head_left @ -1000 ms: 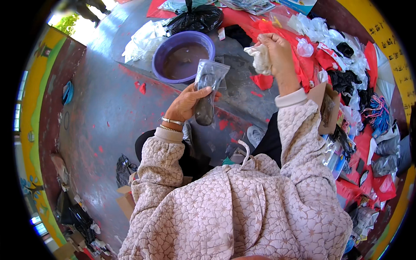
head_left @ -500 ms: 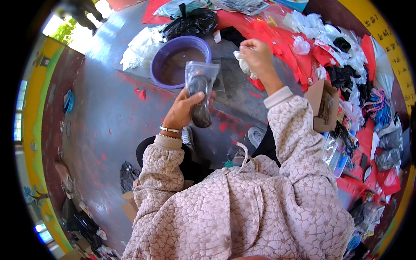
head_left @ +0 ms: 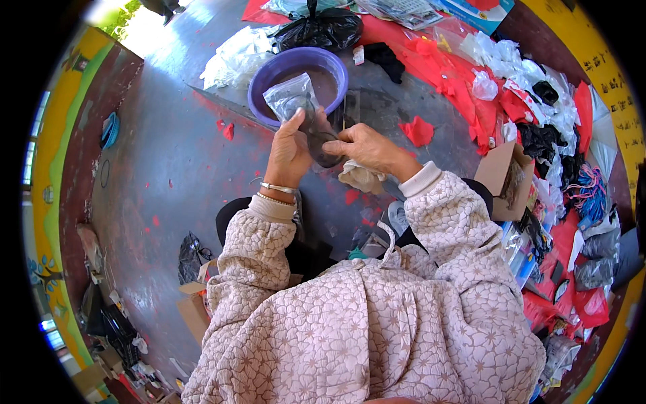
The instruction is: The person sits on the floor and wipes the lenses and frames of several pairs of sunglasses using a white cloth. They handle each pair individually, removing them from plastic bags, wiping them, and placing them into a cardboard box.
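One clear bag [head_left: 310, 126] sits gripped in the left hand [head_left: 289, 153], seemingly for steadiness. The right hand [head_left: 371, 149] pinches its lower end — pale cloth [head_left: 362, 177] just beneath those fingers.

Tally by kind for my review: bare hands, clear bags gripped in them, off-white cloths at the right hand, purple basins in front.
Bare hands (left hand, right hand): 2
Clear bag: 1
Off-white cloth: 1
Purple basin: 1
Total: 5

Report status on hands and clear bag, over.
Left hand gripping clear bag, dark item inside. Right hand holding cream cloth, touching bag's lower end. Purple basin just beyond.
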Available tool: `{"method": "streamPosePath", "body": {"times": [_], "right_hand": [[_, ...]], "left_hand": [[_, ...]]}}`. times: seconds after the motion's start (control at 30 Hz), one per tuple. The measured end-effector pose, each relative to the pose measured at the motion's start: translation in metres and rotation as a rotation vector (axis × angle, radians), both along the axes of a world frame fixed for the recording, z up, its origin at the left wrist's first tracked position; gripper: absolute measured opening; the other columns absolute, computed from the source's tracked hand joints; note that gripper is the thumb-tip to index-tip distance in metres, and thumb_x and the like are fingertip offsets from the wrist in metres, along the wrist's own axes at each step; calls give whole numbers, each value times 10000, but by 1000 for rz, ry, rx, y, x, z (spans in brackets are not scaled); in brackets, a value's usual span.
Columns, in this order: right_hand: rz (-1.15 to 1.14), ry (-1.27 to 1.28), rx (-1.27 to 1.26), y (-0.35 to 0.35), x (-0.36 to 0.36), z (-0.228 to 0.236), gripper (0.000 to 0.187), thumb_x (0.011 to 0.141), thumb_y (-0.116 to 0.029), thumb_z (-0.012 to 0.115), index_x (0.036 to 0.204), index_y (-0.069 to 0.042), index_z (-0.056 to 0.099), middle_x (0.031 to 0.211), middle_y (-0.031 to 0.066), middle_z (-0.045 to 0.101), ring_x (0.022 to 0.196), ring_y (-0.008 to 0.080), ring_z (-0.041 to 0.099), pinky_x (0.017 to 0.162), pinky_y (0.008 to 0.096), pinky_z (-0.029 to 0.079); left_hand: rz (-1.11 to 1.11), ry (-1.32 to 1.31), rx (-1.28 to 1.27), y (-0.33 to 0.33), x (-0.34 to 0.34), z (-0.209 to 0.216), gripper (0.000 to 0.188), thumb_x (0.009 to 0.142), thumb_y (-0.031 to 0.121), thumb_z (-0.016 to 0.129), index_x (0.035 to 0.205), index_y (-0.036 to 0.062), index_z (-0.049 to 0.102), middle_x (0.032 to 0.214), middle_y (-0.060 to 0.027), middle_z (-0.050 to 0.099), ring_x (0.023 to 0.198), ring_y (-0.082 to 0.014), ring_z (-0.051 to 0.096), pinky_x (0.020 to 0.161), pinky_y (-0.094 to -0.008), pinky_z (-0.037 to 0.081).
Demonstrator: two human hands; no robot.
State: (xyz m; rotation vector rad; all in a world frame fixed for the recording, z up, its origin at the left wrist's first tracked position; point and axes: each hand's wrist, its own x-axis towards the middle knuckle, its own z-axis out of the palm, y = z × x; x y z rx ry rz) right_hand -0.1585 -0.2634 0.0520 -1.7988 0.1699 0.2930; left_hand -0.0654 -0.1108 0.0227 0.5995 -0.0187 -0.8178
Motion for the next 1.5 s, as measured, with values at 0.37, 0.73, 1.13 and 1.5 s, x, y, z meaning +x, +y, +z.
{"method": "streamPosePath", "body": {"times": [0.37,0.73,1.13,1.5], "right_hand": [[-7,-65,-206,-15,-2,11,323,818,-294,671,798,27,640,678,46,616,589,107,564,563,243,461],[-457,-853,-570,-4,11,9,117,756,-185,633,816,-95,588,759,88,623,668,287,618,546,377,476],[-112,-193,-102,-27,-16,38,342,834,-333,629,697,-19,632,586,12,583,544,75,530,529,250,420],[-146,-413,-171,-16,-16,24,212,795,-164,605,694,23,612,559,48,564,531,85,492,525,270,407]], "left_hand": [[-40,-181,72,-3,-10,18,364,901,120,515,1228,-24,445,1206,-147,542,1068,-239,549,923,-391,458],[-138,-75,75,-15,-29,3,346,887,112,551,1207,14,467,1134,-83,577,1045,-235,565,935,-416,452],[-1,-209,-262,1,-2,21,501,874,150,547,1326,30,369,1432,-150,309,1340,-275,272,1066,-496,258],[75,-192,-148,-2,-7,17,499,844,118,602,1290,18,400,1352,-142,420,1241,-257,419,1041,-463,335]]}}
